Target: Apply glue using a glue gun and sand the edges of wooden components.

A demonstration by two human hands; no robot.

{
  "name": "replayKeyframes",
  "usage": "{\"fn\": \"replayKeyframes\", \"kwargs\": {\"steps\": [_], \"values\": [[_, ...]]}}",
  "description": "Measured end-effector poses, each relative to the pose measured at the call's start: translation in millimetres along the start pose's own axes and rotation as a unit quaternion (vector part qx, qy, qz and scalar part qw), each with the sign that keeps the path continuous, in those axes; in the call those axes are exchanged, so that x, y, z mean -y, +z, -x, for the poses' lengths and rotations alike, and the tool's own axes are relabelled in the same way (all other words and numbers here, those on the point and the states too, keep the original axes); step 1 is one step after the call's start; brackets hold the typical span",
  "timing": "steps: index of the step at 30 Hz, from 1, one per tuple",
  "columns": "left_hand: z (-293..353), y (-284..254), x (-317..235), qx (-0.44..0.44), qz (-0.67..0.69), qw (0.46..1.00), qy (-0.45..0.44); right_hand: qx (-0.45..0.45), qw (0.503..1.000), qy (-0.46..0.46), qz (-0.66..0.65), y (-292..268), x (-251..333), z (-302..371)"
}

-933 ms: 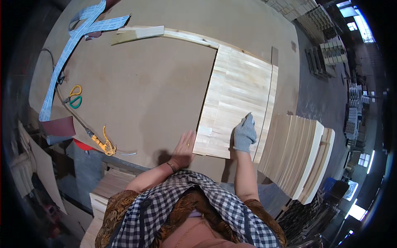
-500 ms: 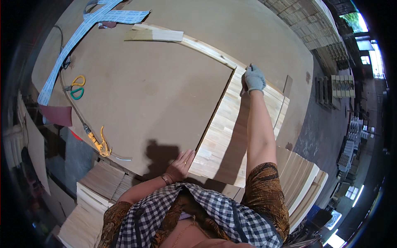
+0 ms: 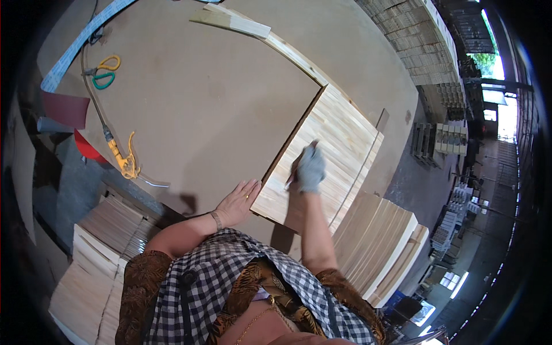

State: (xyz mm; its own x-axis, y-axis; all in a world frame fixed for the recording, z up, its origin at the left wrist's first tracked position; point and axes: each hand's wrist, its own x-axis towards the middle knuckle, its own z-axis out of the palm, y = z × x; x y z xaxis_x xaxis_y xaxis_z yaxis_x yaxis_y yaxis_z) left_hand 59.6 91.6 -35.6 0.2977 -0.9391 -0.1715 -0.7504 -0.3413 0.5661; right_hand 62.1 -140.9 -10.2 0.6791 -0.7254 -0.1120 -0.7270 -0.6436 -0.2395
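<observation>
A light wooden panel (image 3: 339,129) made of glued strips lies slanted on the brown tabletop. My right hand (image 3: 311,168), in a grey glove, rests over the panel's middle near its left edge. Its fingers are closed on a piece of sandpaper (image 3: 294,172), of which only a dark reddish-brown edge shows. My left hand (image 3: 237,202) is bare, with the fingers stretched out and lying against the panel's near left corner. Narrow wooden strips (image 3: 296,57) run from the panel's far corner toward the upper left, one short pale board (image 3: 230,22) at their end.
A yellow air blow gun (image 3: 125,160) with a hose lies at the left, below scissors (image 3: 103,72) with yellow and green handles. A blue-backed sandpaper strip (image 3: 75,52) hangs at the table's left edge. Stacked boards stand near right (image 3: 376,236) and near left (image 3: 109,224).
My right hand has come from the panel's far end back toward me, to its near left part. The left hand stays at the near corner. The whole view has shifted slightly.
</observation>
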Motion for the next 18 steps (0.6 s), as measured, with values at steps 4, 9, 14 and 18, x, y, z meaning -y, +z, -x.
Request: {"fn": "replayKeyframes", "kwargs": {"steps": [4, 9, 14, 18], "values": [[4.2, -0.1, 2.8, -0.022, 0.005, 1.000, -0.001, -0.044, 0.996, -0.070, 0.044, 26.2, -11.6, 128.7], [3.7, 0.2, 2.1, -0.059, 0.057, 0.996, 0.018, 0.010, 0.982, -0.188, 0.025, -12.0, -29.7, 186.0], [9.1, 1.2, -13.2, -0.115, 0.048, 0.988, 0.093, -0.015, 0.968, -0.243, 0.055, -68.0, -58.1, 115.5], [-24.0, 31.4, -58.6, -0.149, 0.077, 0.919, 0.358, -0.109, 0.902, -0.371, 0.190, -100.2, -15.8, 0.1]]}}
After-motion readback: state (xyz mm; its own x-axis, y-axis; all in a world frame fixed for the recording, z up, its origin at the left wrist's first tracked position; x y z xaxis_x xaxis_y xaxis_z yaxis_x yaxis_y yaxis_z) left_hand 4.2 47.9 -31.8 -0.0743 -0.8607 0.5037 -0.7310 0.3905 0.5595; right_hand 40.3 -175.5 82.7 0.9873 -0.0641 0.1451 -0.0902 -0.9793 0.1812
